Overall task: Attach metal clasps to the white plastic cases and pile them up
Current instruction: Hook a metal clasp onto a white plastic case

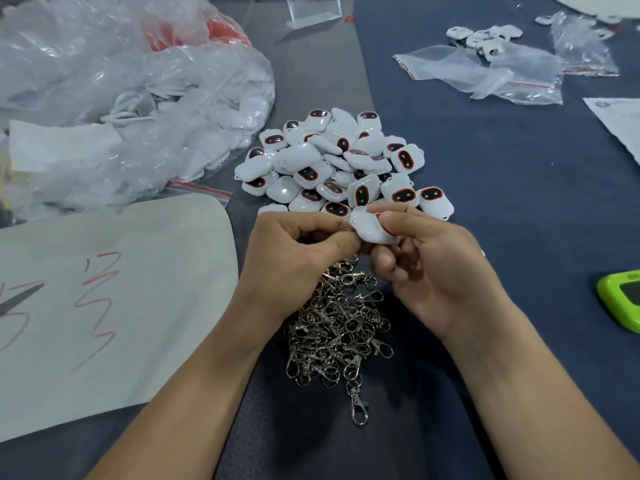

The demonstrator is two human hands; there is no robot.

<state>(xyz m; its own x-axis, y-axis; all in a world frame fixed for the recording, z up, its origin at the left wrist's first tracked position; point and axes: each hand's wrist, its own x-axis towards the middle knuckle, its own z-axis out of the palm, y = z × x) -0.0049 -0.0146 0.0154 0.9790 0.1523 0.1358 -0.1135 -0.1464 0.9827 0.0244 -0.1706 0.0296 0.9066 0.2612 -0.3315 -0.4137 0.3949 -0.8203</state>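
Fitting stage, mid-cycle on one unit. Your right hand pinches a single white case between thumb and curled fingers, just below frame centre. Your left hand is curled tight against the case's left corner, fingertips pinching something small there. A glint of metal shows at that corner, but the fingers hide most of it, so it cannot be told whether a clasp has gone through the loop. Judged: attachment under way, not confirmed closed.

Stock check:
- A heap of loose clasps lies directly beneath both hands, lower centre. It is large, so many units are left to fit.
- The pile of cases sits just above your hands at frame centre, its near edge just beside the held case.
- No clasp is visible on any case in that pile, so it reads as waiting stock rather than finished work. This is not certain, as the undersides are hidden.

Also noted: a big clear bag at upper left holds more white parts. Small zip bags lie at upper right with a few cases beside them.

Estimate: early to middle of the job. The held case is not yet piled.
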